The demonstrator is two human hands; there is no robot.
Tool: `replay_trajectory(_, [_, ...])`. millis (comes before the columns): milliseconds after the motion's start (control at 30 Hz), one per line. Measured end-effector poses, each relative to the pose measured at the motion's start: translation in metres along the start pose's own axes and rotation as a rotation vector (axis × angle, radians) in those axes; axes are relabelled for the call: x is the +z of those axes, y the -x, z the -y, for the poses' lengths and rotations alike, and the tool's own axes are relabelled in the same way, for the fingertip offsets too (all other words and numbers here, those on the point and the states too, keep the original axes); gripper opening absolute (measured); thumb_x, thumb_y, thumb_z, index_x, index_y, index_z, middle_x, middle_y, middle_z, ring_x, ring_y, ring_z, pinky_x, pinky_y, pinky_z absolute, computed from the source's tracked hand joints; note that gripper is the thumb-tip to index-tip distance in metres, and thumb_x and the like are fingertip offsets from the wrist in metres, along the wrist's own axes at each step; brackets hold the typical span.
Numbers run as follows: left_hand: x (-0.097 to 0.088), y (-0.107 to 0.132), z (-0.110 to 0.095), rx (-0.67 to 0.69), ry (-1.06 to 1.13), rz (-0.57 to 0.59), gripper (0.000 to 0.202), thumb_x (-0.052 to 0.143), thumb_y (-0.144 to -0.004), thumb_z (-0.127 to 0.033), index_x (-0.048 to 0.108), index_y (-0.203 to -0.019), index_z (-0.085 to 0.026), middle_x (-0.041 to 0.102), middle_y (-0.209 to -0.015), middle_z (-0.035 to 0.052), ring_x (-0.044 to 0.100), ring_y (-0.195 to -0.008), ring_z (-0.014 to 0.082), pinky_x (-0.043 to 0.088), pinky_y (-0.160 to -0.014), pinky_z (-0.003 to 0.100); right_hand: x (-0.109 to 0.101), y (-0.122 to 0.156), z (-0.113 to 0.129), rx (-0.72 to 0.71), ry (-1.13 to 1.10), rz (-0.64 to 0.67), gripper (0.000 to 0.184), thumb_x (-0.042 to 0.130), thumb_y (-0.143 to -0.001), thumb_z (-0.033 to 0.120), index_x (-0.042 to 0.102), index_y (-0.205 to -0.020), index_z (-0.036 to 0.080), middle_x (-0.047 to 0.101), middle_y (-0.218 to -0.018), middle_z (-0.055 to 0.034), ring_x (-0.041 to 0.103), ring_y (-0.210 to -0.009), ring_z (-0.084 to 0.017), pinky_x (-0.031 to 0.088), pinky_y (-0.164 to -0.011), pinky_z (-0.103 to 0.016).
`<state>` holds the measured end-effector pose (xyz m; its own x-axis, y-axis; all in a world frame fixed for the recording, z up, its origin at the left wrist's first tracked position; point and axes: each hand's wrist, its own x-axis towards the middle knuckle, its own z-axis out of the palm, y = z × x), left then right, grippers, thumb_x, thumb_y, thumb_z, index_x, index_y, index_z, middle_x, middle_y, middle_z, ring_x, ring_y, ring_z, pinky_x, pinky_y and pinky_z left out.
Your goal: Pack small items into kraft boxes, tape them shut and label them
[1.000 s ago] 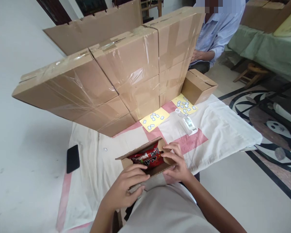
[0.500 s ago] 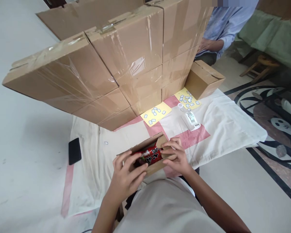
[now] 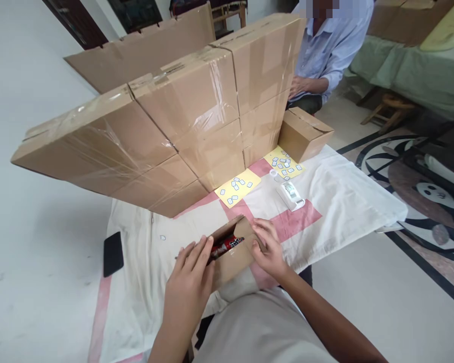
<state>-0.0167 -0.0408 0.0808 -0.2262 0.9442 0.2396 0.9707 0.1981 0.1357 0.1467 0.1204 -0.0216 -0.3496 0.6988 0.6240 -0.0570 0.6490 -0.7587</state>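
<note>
A small open cardboard box (image 3: 232, 264) sits at the table's near edge, in front of my body. Inside it lies a red packet (image 3: 226, 246) with dark and white print, mostly hidden by the walls. My left hand (image 3: 189, 277) covers the box's left end, its fingers close together over the rim and its thumb out of sight. At the other end, my right hand (image 3: 268, 250) grips the side flap and wall, thumb in front and fingers behind.
A tall wall of taped cardboard boxes (image 3: 162, 136) stands across the table. Yellow sheets with small labels (image 3: 242, 181), a white label device (image 3: 290, 195) and a black phone (image 3: 113, 254) lie on the cloth. Behind a cardboard box (image 3: 304, 133) sits a person in a blue shirt (image 3: 321, 60).
The box's near wall now stands higher in view and hides more of the red packet. My right fingers have moved from the opening to the outside of the right end.
</note>
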Motion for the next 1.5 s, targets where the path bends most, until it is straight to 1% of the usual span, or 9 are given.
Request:
replay_trajectory(133, [0.011, 0.013, -0.018, 0.046, 0.039, 0.135, 0.055, 0.055, -0.097, -0.031, 0.045, -0.151, -0.029, 0.073, -0.127, 0.0004, 0.063, -0.128, 0.0285, 0.063, -0.079, 0.034, 0.001, -0.004, 0.001, -0.005, -0.068, 0.011, 0.061, 0.049, -0.085, 0.002, 0.057, -0.137, 0.033, 0.06, -0.129, -0.009, 0.058, -0.121, -0.026, 0.054, -0.098, -0.05])
replay_trajectory(367, [0.026, 0.024, -0.026, 0.036, -0.018, 0.169, 0.04, 0.052, -0.098, -0.031, 0.058, -0.137, -0.026, 0.069, -0.131, 0.0038, 0.056, -0.135, 0.0324, 0.063, -0.086, 0.037, 0.002, -0.006, -0.002, -0.017, -0.173, 0.052, 0.051, 0.046, -0.083, 0.001, 0.069, -0.118, 0.03, 0.073, -0.107, -0.0051, 0.061, -0.11, -0.025, 0.053, -0.095, -0.051])
replay_trajectory(533, [0.04, 0.029, -0.045, -0.027, -0.109, 0.109, 0.051, 0.063, -0.09, -0.031, 0.055, -0.139, -0.022, 0.058, -0.14, 0.0151, 0.049, -0.138, 0.044, 0.056, -0.095, 0.052, -0.001, 0.003, -0.012, -0.069, -0.171, 0.116, 0.036, 0.044, -0.089, 0.01, 0.073, -0.105, 0.026, 0.075, -0.11, -0.0063, 0.058, -0.119, -0.028, 0.05, -0.1, -0.055])
replay_trajectory(700, [0.054, 0.027, -0.059, -0.098, -0.168, 0.059, 0.059, 0.07, -0.085, -0.035, 0.054, -0.14, -0.022, 0.053, -0.144, 0.019, 0.047, -0.138, 0.0434, 0.042, -0.111, 0.06, -0.002, 0.006, -0.015, -0.074, -0.166, 0.109, 0.03, 0.044, -0.097, 0.018, 0.072, -0.1, 0.027, 0.075, -0.111, -0.0063, 0.058, -0.119, -0.028, 0.049, -0.1, -0.054])
replay_trajectory(867, [0.072, 0.02, -0.044, -0.045, -0.268, -0.063, 0.072, 0.067, -0.086, -0.03, 0.042, -0.152, -0.017, 0.049, -0.154, 0.0198, 0.054, -0.134, 0.0406, 0.047, -0.108, 0.053, 0.002, 0.013, -0.02, -0.069, -0.152, 0.112, 0.026, 0.045, -0.098, 0.022, 0.07, -0.102, 0.026, 0.074, -0.113, -0.0075, 0.055, -0.123, -0.029, 0.047, -0.102, -0.054])
replay_trajectory(1000, [0.082, 0.015, -0.018, 0.016, -0.274, -0.155, 0.062, 0.067, -0.084, -0.027, 0.054, -0.143, -0.016, 0.061, -0.144, 0.0125, 0.065, -0.123, 0.0334, 0.056, -0.096, 0.043, 0.004, 0.013, -0.025, -0.072, -0.144, 0.131, 0.026, 0.043, -0.098, 0.021, 0.069, -0.101, 0.026, 0.071, -0.115, -0.0078, 0.052, -0.124, -0.028, 0.045, -0.102, -0.052])
replay_trajectory(1167, [0.089, 0.014, 0.006, 0.161, -0.311, -0.352, 0.051, 0.065, -0.09, -0.044, 0.062, -0.134, -0.019, 0.068, -0.135, 0.0071, 0.071, -0.113, 0.0256, 0.06, -0.087, 0.036, -0.004, -0.001, -0.028, -0.111, -0.172, 0.219, 0.028, 0.04, -0.098, 0.02, 0.068, -0.097, 0.025, 0.069, -0.114, -0.008, 0.052, -0.123, -0.027, 0.045, -0.104, -0.05])
replay_trajectory(1300, [0.094, 0.018, 0.007, 0.209, -0.408, -0.466, 0.052, 0.062, -0.091, -0.048, 0.063, -0.135, -0.019, 0.068, -0.135, 0.0065, 0.07, -0.117, 0.0242, 0.059, -0.091, 0.033, -0.007, -0.006, -0.031, -0.126, -0.163, 0.267, 0.029, 0.04, -0.099, 0.023, 0.069, -0.098, 0.026, 0.068, -0.117, -0.0085, 0.053, -0.123, -0.028, 0.046, -0.105, -0.053])
replay_trajectory(1500, [0.1, 0.024, 0.001, 0.175, -0.461, -0.542, 0.052, 0.062, -0.09, -0.048, 0.065, -0.133, -0.02, 0.067, -0.137, 0.0042, 0.069, -0.116, 0.024, 0.058, -0.088, 0.034, 0.005, 0.003, -0.048, -0.11, -0.171, 0.185, 0.032, 0.041, -0.1, 0.032, 0.072, -0.094, 0.029, 0.07, -0.117, -0.008, 0.054, -0.126, -0.033, 0.047, -0.104, -0.059])
